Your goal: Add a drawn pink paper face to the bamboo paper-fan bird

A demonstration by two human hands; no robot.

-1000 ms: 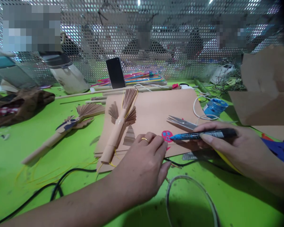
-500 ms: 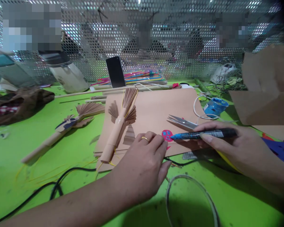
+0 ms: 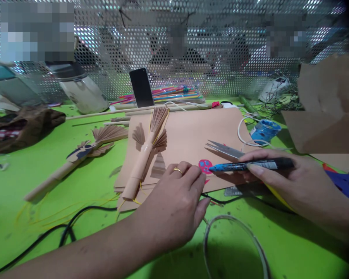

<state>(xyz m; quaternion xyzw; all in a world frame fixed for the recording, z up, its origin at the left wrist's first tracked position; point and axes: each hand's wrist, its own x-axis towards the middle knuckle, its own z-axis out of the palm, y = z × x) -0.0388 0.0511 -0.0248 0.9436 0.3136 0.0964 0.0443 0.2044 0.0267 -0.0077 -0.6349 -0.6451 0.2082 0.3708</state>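
The right hand's (image 3: 296, 182) grip is closed round a blue marker (image 3: 238, 166), thumb along the barrel, with scissors (image 3: 225, 149) apparently tucked beneath it, blades jutting toward the paper. The marker's tip sits at the right rim of a pinkish-red disc (image 3: 205, 166) patterned in blue; whether it touches is too fine to tell. The left hand (image 3: 178, 207) lies palm down, fingertips beside the disc's near side; whether they pinch or merely press, I cannot tell. The disc is near the closer edge of the brown paper (image 3: 203, 128), right of its middle. For clean marks, I'd pin the disc's rim firmly, use short, light strokes, keep fingers off wet ink and ideally put the scissors down. A pleated paper figure (image 3: 142, 159) lies along the sheet's left edge; a blue pot (image 3: 265, 131) stands beyond its right edge, and a phone (image 3: 141, 87) leans toward the counter's (image 3: 293, 248) far edge.
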